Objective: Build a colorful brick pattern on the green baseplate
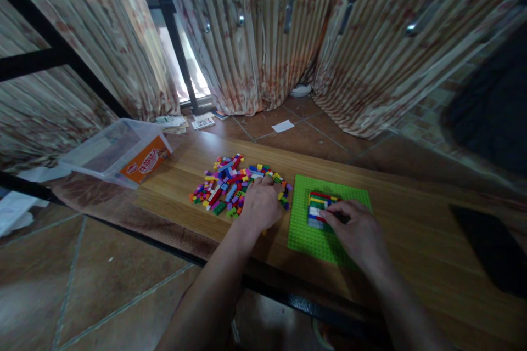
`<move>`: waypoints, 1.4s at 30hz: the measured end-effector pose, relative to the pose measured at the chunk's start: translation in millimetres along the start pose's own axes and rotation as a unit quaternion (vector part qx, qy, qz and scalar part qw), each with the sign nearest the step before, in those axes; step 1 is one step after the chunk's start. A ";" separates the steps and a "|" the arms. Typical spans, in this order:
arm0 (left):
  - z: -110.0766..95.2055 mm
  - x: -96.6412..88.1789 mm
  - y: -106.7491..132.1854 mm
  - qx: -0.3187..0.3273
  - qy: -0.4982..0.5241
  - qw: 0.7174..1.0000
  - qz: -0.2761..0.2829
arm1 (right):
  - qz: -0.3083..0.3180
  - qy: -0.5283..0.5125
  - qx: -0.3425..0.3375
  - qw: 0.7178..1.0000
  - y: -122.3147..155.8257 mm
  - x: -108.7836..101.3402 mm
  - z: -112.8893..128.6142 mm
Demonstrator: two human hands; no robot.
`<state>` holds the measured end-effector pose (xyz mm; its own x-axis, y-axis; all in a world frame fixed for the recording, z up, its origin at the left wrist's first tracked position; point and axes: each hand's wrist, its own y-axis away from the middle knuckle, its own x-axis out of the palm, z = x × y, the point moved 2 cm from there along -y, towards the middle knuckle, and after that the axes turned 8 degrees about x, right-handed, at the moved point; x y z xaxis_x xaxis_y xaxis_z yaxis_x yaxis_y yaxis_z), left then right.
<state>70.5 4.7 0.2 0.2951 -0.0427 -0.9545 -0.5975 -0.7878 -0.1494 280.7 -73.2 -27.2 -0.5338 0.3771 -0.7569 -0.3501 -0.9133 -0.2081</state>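
Note:
A loose pile of small toy bricks in many colours lies on the wooden board. Over its right side is my left hand, its fingers bent down among the bricks; the fingertips are hidden behind the hand. A green baseplate lies to the right of the pile. On it stands a block of built-up bricks in red, yellow, green, white, blue and grey rows. My right hand is at the right side of this block, thumb and fingers close together on it. Whether a loose brick is between them does not show.
A clear plastic box with an orange label stands at the board's left end. A dark flat object lies at the right. Black metal bars run along the front edge and overhead. Curtains hang behind, above a tiled floor.

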 end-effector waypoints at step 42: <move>10.9 -9.9 7.3 0.090 0.048 0.994 0.043 | -0.017 -0.069 0.051 0.996 -3.8 -14.4 8.9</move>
<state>55.1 6.1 5.7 0.3021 -0.1708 -0.9379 -0.7452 -0.6559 -0.1206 282.9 -73.8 -10.0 -0.6188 0.4313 -0.6566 -0.4417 -0.8822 -0.1632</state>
